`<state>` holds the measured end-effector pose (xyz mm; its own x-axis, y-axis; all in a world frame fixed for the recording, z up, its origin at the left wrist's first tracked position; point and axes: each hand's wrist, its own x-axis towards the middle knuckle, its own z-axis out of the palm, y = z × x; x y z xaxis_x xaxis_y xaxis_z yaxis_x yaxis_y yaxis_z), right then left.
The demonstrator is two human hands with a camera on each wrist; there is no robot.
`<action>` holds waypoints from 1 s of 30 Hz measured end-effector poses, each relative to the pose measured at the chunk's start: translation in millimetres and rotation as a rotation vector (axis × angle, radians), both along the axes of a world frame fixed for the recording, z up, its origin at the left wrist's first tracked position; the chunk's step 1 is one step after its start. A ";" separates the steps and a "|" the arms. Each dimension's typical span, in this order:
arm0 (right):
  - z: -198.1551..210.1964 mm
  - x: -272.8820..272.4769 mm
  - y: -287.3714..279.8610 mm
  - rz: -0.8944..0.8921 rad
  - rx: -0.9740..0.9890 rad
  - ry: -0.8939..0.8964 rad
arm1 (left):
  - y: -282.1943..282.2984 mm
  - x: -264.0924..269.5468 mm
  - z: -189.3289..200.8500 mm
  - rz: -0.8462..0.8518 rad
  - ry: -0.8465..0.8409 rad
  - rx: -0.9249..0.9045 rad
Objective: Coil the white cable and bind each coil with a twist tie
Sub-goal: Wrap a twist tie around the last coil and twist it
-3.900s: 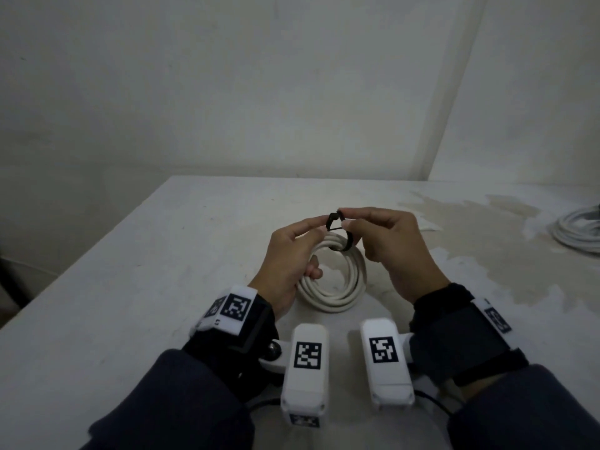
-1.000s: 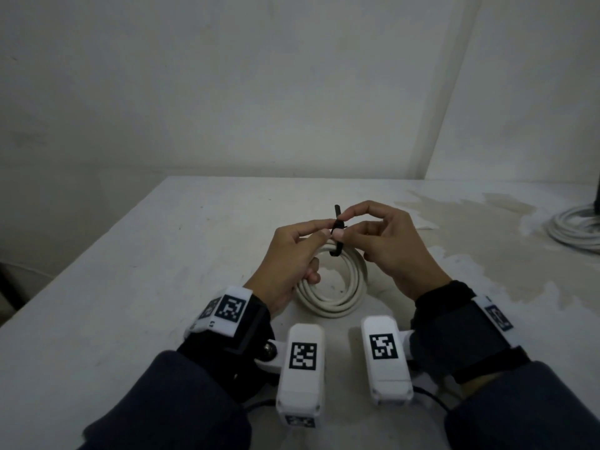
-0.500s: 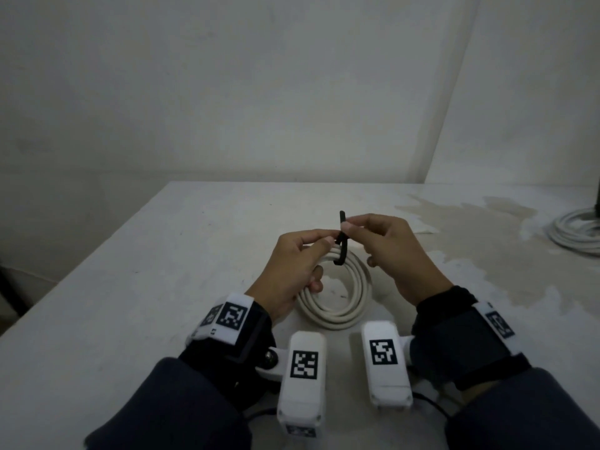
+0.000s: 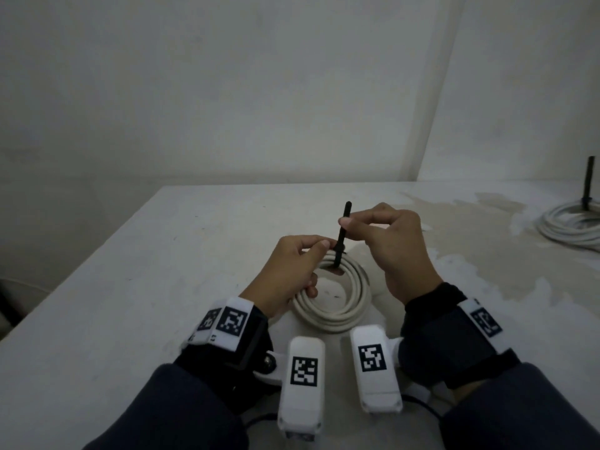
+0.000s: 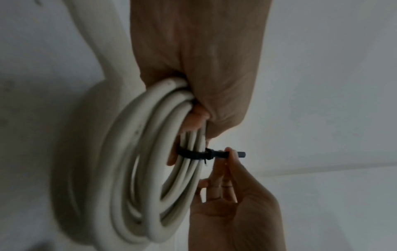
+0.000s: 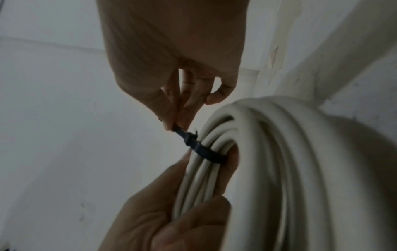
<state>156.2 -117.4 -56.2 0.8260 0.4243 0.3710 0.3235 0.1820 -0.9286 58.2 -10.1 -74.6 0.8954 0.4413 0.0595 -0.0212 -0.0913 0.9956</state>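
Head view, centre frame: my left hand [image 4: 292, 271] grips the springy white cable [image 4: 337, 303] coil; my right hand [image 4: 386, 241] pinches the thin, stiff twist tie [image 4: 341, 235] tail; both grips closed; I'd judge it best held beside the band.

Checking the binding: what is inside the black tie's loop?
The black tie encircles the white cable coil's strands; left hand's fingers cover the loop's far side.
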 end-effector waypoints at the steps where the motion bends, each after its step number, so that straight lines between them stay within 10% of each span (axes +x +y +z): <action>1: 0.9 -1.7 -0.2 0.019 -0.002 -0.007 | 0.4 0.7 -0.3 0.003 0.012 -0.012; 9: 8.4 -7.7 -6.7 0.249 -0.062 -0.052 | 6.5 -2.3 -3.1 -0.013 0.006 -0.088; 30: -6.4 5.5 5.3 -0.156 -0.031 0.069 | -2.9 6.9 3.3 -0.018 -0.010 0.107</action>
